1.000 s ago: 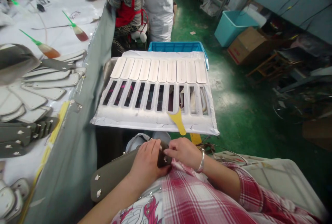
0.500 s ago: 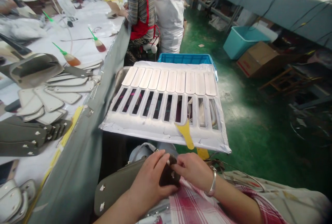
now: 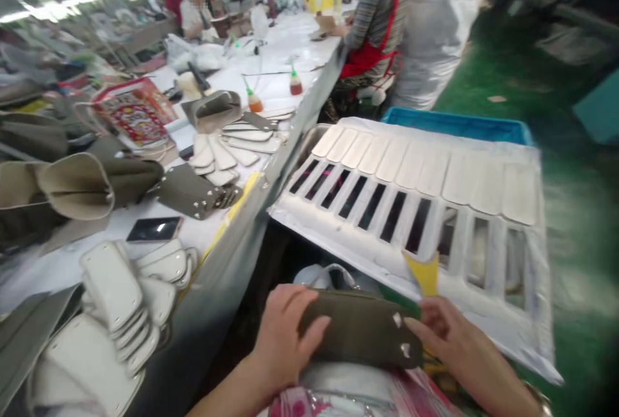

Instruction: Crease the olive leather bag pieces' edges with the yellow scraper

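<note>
A dark olive-green panel (image 3: 358,330) with rounded corners lies across my lap, two small bright marks near its right end. My left hand (image 3: 287,333) is closed round the panel's left part, thumb on top and fingers over the far edge. At the right end, my right hand (image 3: 449,330) has bent fingers touching the panel's edge; part of its grip is hidden. Beyond the hands stands a white-covered slotted board (image 3: 338,220), bearing a row of pale oblong pieces (image 3: 420,165). A yellow spatula-like scraper (image 3: 425,273) rests at its near edge, just above my right hand.
On the left, a white-topped table (image 3: 290,37) carries stacked pale pieces (image 3: 113,285), olive-green panels (image 3: 186,191), a phone (image 3: 155,229) and bottles with green nozzles (image 3: 296,82). A blue crate (image 3: 459,126) stands behind the board. A person in a red apron (image 3: 372,59) sits at the table.
The view has swung left, bringing more of the table into sight. The panel now lies level across my lap, its marked end to the right; my hands have moved further apart on it.
</note>
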Motion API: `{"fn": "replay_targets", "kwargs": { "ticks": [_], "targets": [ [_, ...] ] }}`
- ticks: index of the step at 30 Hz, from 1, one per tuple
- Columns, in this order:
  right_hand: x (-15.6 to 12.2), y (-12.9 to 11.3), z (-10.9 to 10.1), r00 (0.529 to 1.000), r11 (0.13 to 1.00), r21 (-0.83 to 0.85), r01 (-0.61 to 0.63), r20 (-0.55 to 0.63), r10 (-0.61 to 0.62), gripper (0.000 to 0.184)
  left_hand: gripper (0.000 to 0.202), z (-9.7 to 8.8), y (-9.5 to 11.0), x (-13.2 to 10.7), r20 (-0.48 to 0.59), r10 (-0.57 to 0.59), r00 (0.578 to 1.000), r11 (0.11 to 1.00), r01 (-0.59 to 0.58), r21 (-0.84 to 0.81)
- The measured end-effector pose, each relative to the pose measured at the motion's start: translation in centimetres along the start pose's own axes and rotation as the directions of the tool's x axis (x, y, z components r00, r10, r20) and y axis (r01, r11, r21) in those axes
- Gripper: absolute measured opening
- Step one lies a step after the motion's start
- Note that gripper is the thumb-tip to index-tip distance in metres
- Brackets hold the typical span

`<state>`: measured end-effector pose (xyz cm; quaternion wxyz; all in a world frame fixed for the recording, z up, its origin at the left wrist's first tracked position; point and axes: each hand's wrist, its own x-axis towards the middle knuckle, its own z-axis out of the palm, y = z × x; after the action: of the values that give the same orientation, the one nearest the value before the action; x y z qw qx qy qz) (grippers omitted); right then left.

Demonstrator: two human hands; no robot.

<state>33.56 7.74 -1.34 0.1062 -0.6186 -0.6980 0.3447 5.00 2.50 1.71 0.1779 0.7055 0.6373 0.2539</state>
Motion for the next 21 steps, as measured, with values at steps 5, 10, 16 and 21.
{"fn": "replay_targets", "kwargs": {
  "ticks": [5, 10, 16, 21],
  "targets": [
    [1.0, -7.0, 3.0, 0.829, 0.808, -0.239, 0.538, -0.022, -0.559, 0.058, 0.027, -3.4, -5.5, -4.3, 0.061, -0.604, 0.794, 0.747, 0.592, -0.303],
    [2.6, -13.7, 8.7, 0.635, 0.592, -0.230, 0.773, 0.286, -0.718, 0.081, 0.025, -2.5, -6.8, -4.6, 0.204, -0.599, 0.774, 0.639, 0.616, -0.461],
    [3.6, -14.0, 9.8, 0.602, 0.540, -0.267, 0.798, 0.344, -0.721, 0.075, 0.024, -2.6, -7.7, -3.9, 0.266, -0.581, 0.770, 0.570, 0.617, -0.542],
    [3.5, -13.9, 9.5, 0.602, 0.537, -0.273, 0.798, 0.362, -0.711, 0.068, 0.023, -2.8, -8.0, -3.9, 0.287, -0.556, 0.780, 0.549, 0.604, -0.578]
  ]
}}
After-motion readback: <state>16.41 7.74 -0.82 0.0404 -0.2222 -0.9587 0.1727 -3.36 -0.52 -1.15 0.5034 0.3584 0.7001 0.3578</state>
